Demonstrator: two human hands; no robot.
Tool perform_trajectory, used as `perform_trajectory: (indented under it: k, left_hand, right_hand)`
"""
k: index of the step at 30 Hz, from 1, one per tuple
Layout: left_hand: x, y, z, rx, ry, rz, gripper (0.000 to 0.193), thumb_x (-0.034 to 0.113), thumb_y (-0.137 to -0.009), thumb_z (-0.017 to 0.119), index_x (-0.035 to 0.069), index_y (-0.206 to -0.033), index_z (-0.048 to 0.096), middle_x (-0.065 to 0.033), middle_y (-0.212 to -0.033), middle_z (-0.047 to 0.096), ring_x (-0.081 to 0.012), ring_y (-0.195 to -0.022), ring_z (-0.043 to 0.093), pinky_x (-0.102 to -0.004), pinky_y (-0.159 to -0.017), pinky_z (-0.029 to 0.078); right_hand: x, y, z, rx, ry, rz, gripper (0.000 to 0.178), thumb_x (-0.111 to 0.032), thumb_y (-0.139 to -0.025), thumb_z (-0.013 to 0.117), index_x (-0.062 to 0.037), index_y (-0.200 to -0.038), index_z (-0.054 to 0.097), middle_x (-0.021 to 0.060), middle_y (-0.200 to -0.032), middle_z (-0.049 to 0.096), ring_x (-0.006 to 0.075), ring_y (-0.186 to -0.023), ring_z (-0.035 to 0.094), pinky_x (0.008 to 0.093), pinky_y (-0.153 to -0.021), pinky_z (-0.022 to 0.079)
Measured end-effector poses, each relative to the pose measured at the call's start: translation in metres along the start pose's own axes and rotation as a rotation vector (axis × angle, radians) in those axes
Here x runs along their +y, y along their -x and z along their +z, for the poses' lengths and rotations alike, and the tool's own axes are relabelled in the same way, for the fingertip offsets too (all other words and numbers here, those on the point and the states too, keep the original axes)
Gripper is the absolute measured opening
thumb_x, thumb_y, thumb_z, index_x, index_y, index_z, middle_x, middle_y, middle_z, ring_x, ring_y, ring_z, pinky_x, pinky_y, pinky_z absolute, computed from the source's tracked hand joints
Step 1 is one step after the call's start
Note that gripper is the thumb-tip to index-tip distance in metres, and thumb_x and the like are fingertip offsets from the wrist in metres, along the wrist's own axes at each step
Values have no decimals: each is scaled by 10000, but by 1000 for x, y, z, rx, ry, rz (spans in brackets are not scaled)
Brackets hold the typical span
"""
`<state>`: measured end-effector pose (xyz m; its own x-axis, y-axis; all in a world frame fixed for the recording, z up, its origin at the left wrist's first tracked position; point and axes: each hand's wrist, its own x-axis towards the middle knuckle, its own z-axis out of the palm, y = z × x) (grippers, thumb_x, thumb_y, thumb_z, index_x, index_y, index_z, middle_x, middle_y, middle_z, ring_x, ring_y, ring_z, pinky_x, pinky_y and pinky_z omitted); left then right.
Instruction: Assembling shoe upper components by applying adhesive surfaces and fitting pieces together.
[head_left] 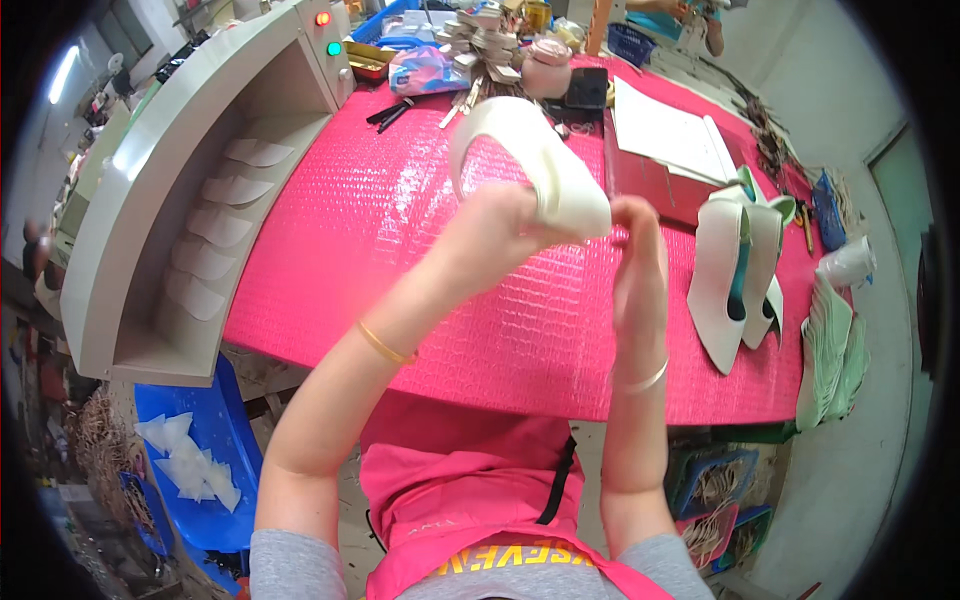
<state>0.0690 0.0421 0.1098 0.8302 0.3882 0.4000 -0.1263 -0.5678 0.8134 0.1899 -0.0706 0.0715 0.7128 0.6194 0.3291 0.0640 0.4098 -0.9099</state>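
A curved white shoe upper (575,195) is raised over the pink table, its loop opening toward the left. My left hand (500,215) is closed on its lower edge; the fingertips are partly hidden behind it. Close to the upper's right end is my right hand (642,255), upright and blurred by motion, with the fingers bent. Whether it touches the upper cannot be made out. To the right, white pointed shoe uppers (716,290) with green lining lie together on the table.
A grey machine (215,100) with white pieces (220,228) on its ledge borders the pink table (340,290) at left. Below it sits a blue tub (215,400). A pink jar (546,68) and white sheets (665,130) lie at the back. Stacked pale-green pieces (830,355) stand right.
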Motion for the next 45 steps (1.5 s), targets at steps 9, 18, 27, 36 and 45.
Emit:
perform_trajectory:
  k: [9,18,27,36,45]
  left_hand:
    - [-65,66,36,-58,-149,145,210,101,-679,679,112,-886,644,-56,-973,569,-259,-957,480,-369,-861,334]
    - [-64,80,36,-96,-223,242,160,101,-676,667,103,-831,627,-37,-870,549,-228,-857,470,-362,-842,312]
    - [-67,85,29,-165,-202,122,213,128,-699,661,94,-904,615,-71,-1005,566,-264,-944,491,-408,-894,314]
    - [-53,72,24,-122,-86,122,239,92,-665,666,78,-897,610,-62,-913,544,-249,-895,452,-386,-882,287]
    - [-47,75,29,-85,10,150,231,163,-675,693,88,-884,631,-31,-874,571,-217,-799,442,-339,-810,315]
  right_hand:
    - [20,19,-21,-45,159,157,154,-127,-815,595,-21,-895,517,13,-791,526,80,-757,504,221,-703,416]
    - [47,-11,-18,-242,411,144,182,-101,-776,608,17,-915,612,71,-746,612,125,-657,578,263,-604,459]
    - [13,22,-2,-75,845,-479,82,-72,-810,571,3,-836,588,105,-828,618,155,-731,598,279,-631,465]
    - [-22,48,-20,-453,-691,4,162,-139,-860,529,-45,-927,415,104,-787,531,218,-751,546,344,-708,444]
    - [0,0,-1,-7,-194,41,539,88,-684,649,-20,-1140,384,77,-836,574,131,-771,566,251,-718,460]
